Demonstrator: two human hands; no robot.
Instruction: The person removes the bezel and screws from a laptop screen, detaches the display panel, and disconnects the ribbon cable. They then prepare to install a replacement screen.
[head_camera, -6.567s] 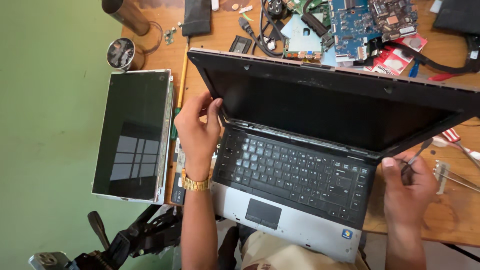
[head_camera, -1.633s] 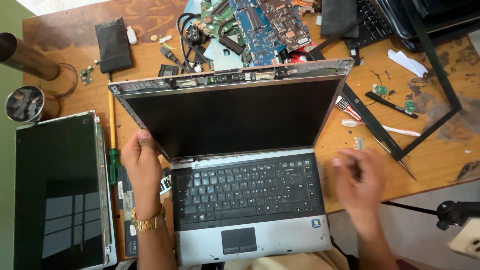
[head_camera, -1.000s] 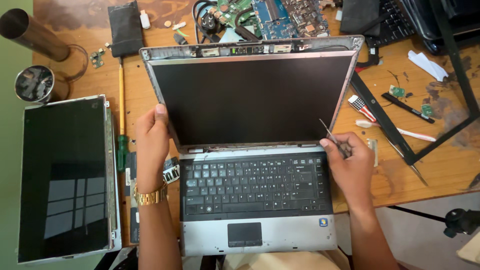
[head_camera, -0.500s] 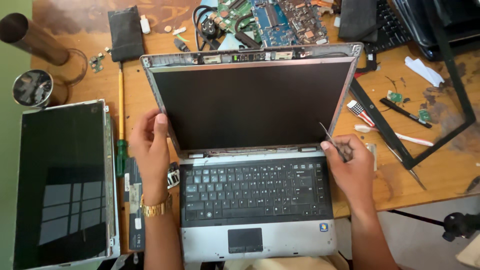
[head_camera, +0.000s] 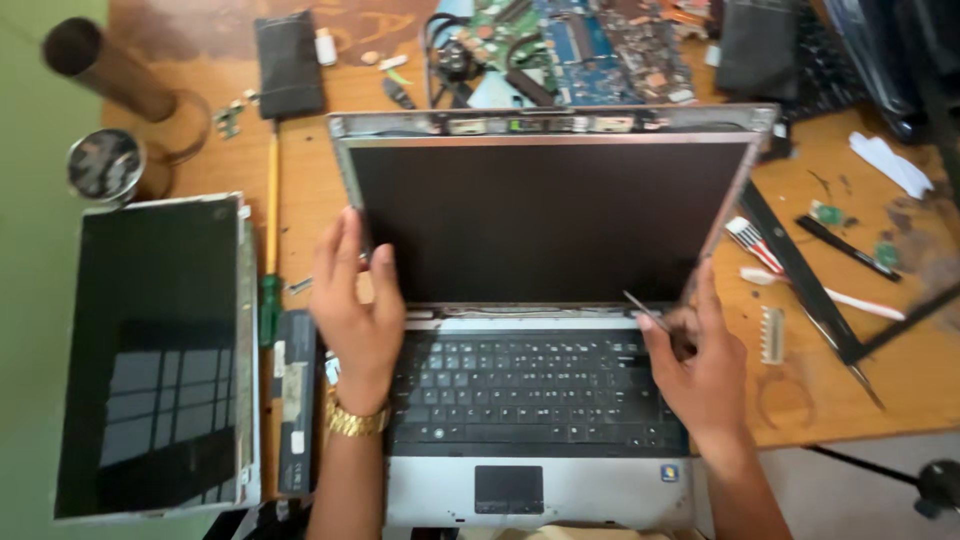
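Hands: left (head_camera: 355, 300) open on laptop screen (head_camera: 545, 220), right (head_camera: 700, 365) pinching tweezers (head_camera: 645, 312); loose panel (head_camera: 160, 360) alongside.

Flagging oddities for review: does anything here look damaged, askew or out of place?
Yes. The open grey laptop's screen has no front bezel, so bare metal frame shows along its top edge. A loose black display panel lies flat on the wooden table to its left, and bare green circuit boards sit behind it.

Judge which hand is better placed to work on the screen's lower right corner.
Right, probably: the right hand holds a thin metal tool beside that corner of the laptop screen; the left hand rests at the left edge.
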